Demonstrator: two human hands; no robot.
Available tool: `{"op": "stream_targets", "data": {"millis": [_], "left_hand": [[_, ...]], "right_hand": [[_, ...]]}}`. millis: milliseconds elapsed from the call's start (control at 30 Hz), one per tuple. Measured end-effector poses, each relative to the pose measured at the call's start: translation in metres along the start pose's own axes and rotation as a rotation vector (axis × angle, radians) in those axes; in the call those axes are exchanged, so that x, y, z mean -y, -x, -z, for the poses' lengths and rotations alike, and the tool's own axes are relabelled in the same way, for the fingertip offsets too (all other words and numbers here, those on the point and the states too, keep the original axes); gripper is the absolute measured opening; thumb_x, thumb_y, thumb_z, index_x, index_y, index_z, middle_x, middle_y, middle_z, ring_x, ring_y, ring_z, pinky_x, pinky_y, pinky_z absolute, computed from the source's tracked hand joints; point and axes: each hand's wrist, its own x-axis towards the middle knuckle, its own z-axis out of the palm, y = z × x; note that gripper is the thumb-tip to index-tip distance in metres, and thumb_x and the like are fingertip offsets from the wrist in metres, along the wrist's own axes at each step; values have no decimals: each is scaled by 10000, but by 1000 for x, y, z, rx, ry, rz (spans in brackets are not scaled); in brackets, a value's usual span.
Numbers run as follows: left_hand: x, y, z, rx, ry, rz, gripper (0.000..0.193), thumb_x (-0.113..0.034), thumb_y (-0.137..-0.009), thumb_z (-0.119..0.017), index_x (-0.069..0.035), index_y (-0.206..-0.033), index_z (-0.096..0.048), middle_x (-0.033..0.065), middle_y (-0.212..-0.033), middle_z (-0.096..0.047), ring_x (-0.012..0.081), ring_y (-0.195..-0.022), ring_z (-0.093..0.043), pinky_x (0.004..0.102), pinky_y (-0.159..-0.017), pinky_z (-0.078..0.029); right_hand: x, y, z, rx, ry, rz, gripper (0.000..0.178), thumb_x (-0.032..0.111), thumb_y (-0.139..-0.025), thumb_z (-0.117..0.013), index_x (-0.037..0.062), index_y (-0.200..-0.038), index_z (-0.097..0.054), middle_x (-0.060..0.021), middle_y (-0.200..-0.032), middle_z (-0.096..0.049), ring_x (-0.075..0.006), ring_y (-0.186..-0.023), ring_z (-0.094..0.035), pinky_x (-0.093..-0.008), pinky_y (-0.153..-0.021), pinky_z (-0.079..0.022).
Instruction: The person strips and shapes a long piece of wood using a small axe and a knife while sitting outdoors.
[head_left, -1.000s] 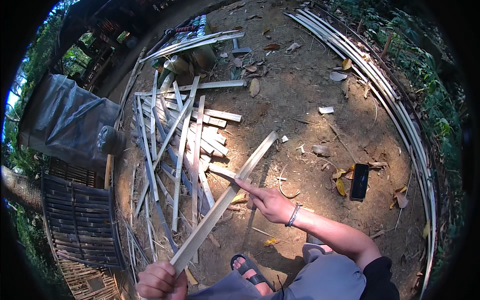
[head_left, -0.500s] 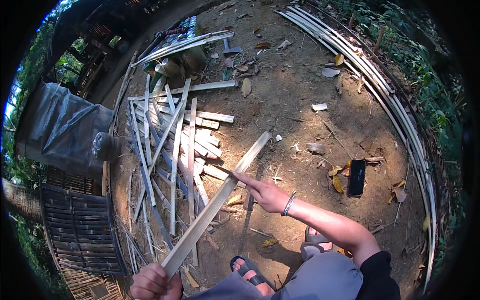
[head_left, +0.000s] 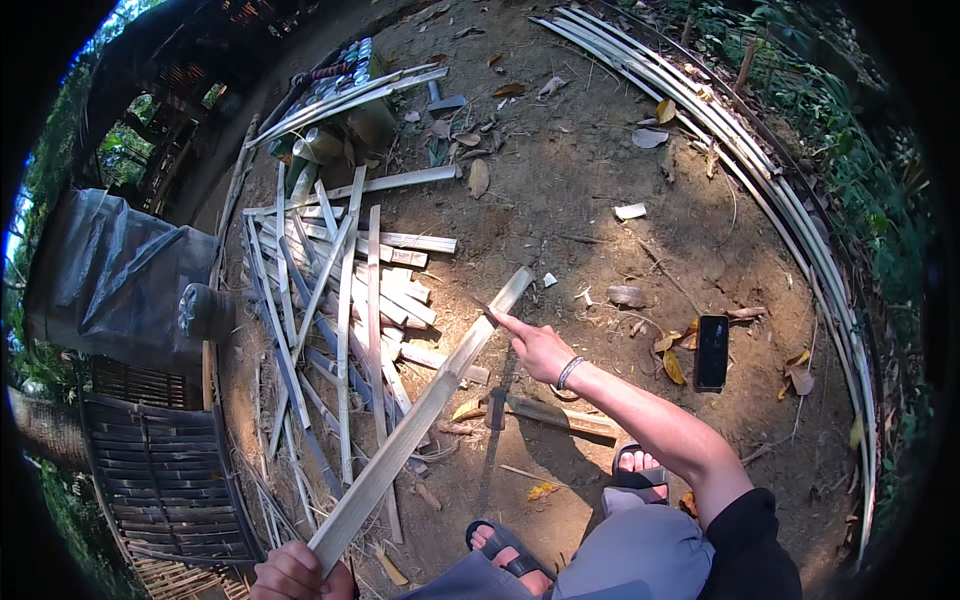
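Observation:
A long pale bamboo slat point(head_left: 420, 420) runs slantwise from the lower left toward the middle of the head view. My left hand point(head_left: 300, 575) is wrapped round its near end at the bottom edge. My right hand point(head_left: 540, 350) is closed near the slat's far end, the index finger stretched along a thin dark blade point(head_left: 480, 305), seemingly a knife, that crosses the slat. The fingers hide its handle. Left of the slat lies a heap of split bamboo strips point(head_left: 350, 290). Beneath my right wrist, a short bamboo piece point(head_left: 560, 415) rests on the soil beside a dark block-shaped thing point(head_left: 496, 408).
A phone point(head_left: 712, 352) lies on the ground to the right, among dry leaves. Long thin strips point(head_left: 780, 190) curve along the right side. At far left stand a plastic-covered bundle point(head_left: 120, 280) and a dark bamboo rack point(head_left: 165, 475). A hammer-like tool point(head_left: 445, 102) lies at the back.
My right hand and the blade have slid up along the slat toward its far end. The short bamboo piece on the soil shows more now. The whole view has shifted slightly.

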Motion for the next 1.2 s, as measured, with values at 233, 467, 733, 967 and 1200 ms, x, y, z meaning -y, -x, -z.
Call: {"op": "stream_targets", "data": {"millis": [233,467,733,967,1200], "left_hand": [[-23,-2,-13,-58,-76,128,361,-316,-729,-582,-165,-604,-279,-6,-532,-247,125,-499,-279,306,-575,-281],[-60,0,-7,-229,-201,121,352,-338,-810,-566,-168,-613,-329,-16,-529,-259,119,-473,-255,330,-609,-279],[-55,7,-5,-223,-86,37,325,-291,-806,-544,-155,-605,-328,-25,-503,-261,102,-449,-246,298,-558,-241],[-43,3,9,-353,-64,20,309,-301,-814,-518,-153,-622,-326,-25,-510,-266,108,-450,-234,295,-563,-245],[-48,2,11,-352,-112,-17,300,-299,-837,-469,-155,-628,-309,-29,-514,-248,105,-445,-226,293,-549,-245]], "right_hand": [[-7,13,4,-40,12,40,461,191,-976,-411,286,-1428,-416,-258,-718,-629,-372,-659,-657,-489,-633,-539],[3,59,-19,240,-87,21,505,189,-984,-429,256,-1476,-341,-241,-853,-654,-397,-742,-659,-480,-727,-547],[23,54,-24,212,-104,122,476,220,-992,-408,273,-1463,-367,-212,-652,-605,-359,-554,-607,-460,-599,-519],[11,46,-45,153,-83,251,529,186,-975,-431,320,-1476,-325,-201,-665,-606,-352,-612,-627,-454,-622,-523],[18,29,-28,310,-57,47,509,207,-988,-397,326,-1477,-322,-228,-727,-643,-344,-705,-676,-476,-672,-552]]}}
